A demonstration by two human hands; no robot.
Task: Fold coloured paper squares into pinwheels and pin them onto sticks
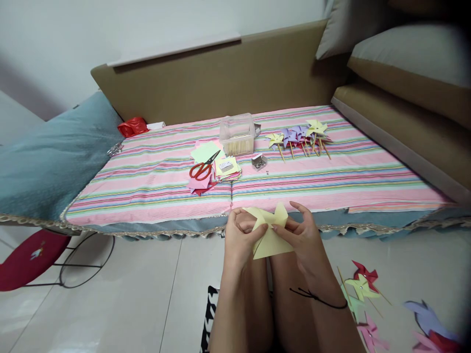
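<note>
A pale yellow paper pinwheel (273,243), partly folded, is held up between my two hands above my lap. My left hand (241,233) grips its left side, with the thumb pressed near the middle. On the other side, my right hand (300,228) pinches the paper with its thumb close to the centre, and its index finger sticks up. Two corners of the paper are bent in toward the middle. Beyond my hands, orange-handled scissors (201,170) lie on coloured paper sheets (206,151). A small open box of metal fasteners (259,163) sits to their right.
A clear plastic box of wooden sticks (237,117) stands on the striped cloth (154,181). Finished pinwheels (290,136) lie at the back right. More pinwheels (362,287) are on the floor to my right. A red stool (35,257) stands at left.
</note>
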